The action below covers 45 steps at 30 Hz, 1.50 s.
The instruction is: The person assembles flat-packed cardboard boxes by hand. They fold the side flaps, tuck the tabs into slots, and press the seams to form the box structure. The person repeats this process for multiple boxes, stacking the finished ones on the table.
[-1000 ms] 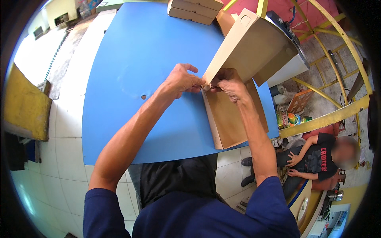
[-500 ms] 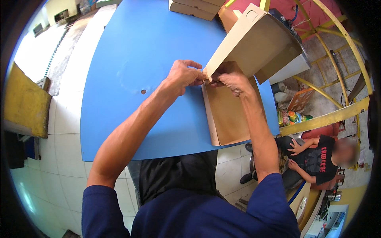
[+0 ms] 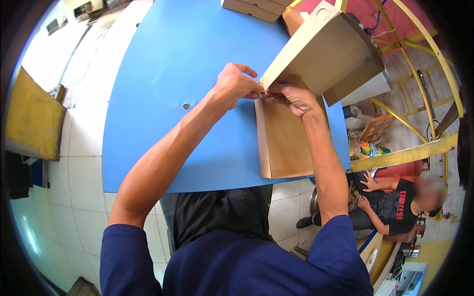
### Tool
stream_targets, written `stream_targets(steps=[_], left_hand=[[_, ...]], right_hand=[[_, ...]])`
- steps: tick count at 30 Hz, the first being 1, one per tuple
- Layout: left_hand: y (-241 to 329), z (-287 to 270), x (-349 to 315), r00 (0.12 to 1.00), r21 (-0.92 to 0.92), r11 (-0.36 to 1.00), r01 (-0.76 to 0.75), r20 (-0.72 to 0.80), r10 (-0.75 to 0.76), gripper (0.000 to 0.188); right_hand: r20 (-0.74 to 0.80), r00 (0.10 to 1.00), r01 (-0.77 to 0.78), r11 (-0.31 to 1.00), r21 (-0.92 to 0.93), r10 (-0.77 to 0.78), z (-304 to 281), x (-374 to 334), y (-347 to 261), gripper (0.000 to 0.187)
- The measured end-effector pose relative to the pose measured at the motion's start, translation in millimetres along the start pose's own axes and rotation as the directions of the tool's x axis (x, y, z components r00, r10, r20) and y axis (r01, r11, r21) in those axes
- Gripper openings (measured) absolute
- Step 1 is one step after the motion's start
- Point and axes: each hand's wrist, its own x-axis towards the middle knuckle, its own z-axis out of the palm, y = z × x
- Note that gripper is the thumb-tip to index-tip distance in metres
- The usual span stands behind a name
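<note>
A brown cardboard box (image 3: pixel 289 143) lies opened out on the blue table (image 3: pixel 163 143), its lid half (image 3: pixel 326 54) raised and tilted at the far right. At the corner where lid and base meet, my left hand (image 3: pixel 237 87) pinches the cardboard edge from the outside, thumb and fingers closed on it. Inside that corner, my right hand (image 3: pixel 295 97) has its fingers curled against the same folded edge. The fingertips of both hands nearly meet there, and the small fold between them is mostly hidden.
Brown boxes (image 3: pixel 254 9) are stacked at the table's far edge. A small hole (image 3: pixel 186 106) marks the tabletop. Beyond the right edge stand yellow metal bars (image 3: pixel 405 153), and a person in a black shirt (image 3: pixel 390 200) sits near them.
The view has shifted slightly, so table and box appear a little displaced. Both hands stay at the same box corner, with the fingers moved only slightly.
</note>
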Motion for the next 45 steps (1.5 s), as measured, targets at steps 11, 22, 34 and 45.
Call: stream_targets(steps=[11,22,34,45], left_hand=[[4,-15,6,0.989,0.206,0.973,-0.103,0.123,0.079,0.058],[11,-16,-2,0.981,0.308,0.938,-0.159,0.152,0.117,0.055],[24,-23,1,0.892,0.383,0.854,-0.351,0.413,0.181,0.067],[15,19,-1,0.879,0.651,0.636,-0.415,0.106,0.465,0.054]], right_hand=[[-0.010,0.999,-0.048,0.970,0.238,0.052,-7,3,14,0.022],[-0.035,0.999,0.006,0.998,0.067,-0.004,12,-2,7,0.024],[-0.034,0.989,0.124,0.927,-0.355,-0.146,19,13,31,0.024],[-0.656,0.579,-0.117,0.747,-0.654,-0.484,-145,-94,56,0.039]])
